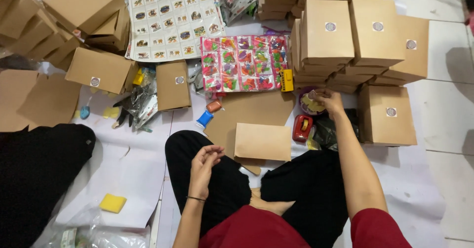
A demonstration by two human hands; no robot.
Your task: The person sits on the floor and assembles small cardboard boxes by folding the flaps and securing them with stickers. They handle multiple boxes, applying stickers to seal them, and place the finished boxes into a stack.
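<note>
I sit cross-legged on the floor in black trousers. A closed brown paper packet (262,141) lies in front of my knees on a flat sheet of brown card (247,110). My left hand (203,165) hovers over my left knee just beside the packet, fingers loosely curled and holding nothing. My right hand (328,101) reaches forward to a small round purple container (310,104) of yellow pieces, fingertips pinched at its rim; whether they grip a piece cannot be made out. A red tape dispenser (302,128) sits just below that container.
Stacks of sealed brown boxes (356,40) with round stickers rise at the back right, one more box (386,115) to my right. A sheet of colourful toy packets (243,63), a sticker sheet (170,18), loose boxes (101,70) and another person's black-clad leg (39,174) lie left.
</note>
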